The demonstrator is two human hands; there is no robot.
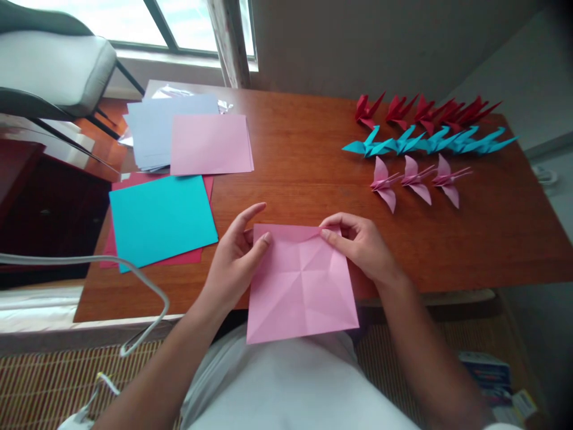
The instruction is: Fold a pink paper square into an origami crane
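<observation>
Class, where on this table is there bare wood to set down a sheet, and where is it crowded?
Bare wood runs down the middle of the table, between the pink stack and the cranes. Another free patch lies right of the right hand, below the pink cranes. Crowded: the left side, around the lavender stack and teal sheet.

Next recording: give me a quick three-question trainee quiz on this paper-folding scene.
1. True or false: the pink sheet held by the left hand and right hand has no creases.
2. How many pink cranes lie on the table? A) two B) three C) five
3. Fill in: the crane row nearest the wall is coloured ___.
Key: 1 false, crease lines cross the sheet; 2 B; 3 red.
</observation>
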